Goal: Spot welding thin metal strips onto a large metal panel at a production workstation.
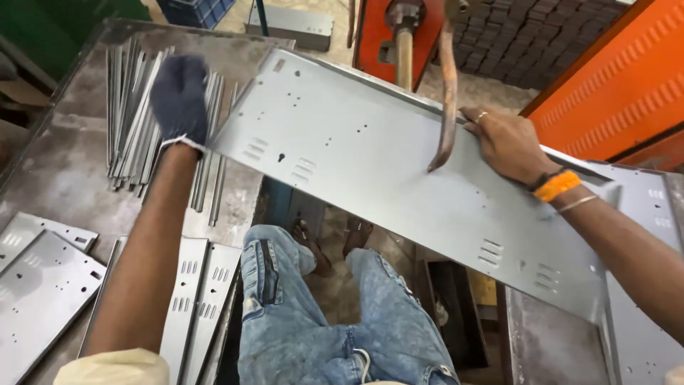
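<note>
So there's this long grey sheet-metal panel (399, 171), punched with small holes and little groups of louvre slots, held up at a slant across the person's lap, running from upper left down to lower right over the gap between two work surfaces. The left hand (179, 100), in a dark knit glove, is at the panel's upper-left corner; it looks closed over that edge, but the glove faces away so I can't really tell how tight the hold is. The right hand (502, 139) is bare, with a ring and an orange wristband, and lies mostly flat on the panel's far edge, fingers curled over the rim, pressing more than pinching. Just beside that hand a rusty curved metal arm (447, 93) comes down from above and its tip meets the panel face. Behind it stands an orange machine (385, 28) with a vertical rod, and there's more orange casing (620, 85) at the right. Under the gloved hand, on the worn metal table (64, 164), lies a bundle of thin grey metal strips (132, 107). Lower left, more slotted panels (199, 299) are stacked flat, touching each other. The person's legs in faded jeans (320, 321) sit under the held panel, with bare feet (335, 239) on the floor.
</note>
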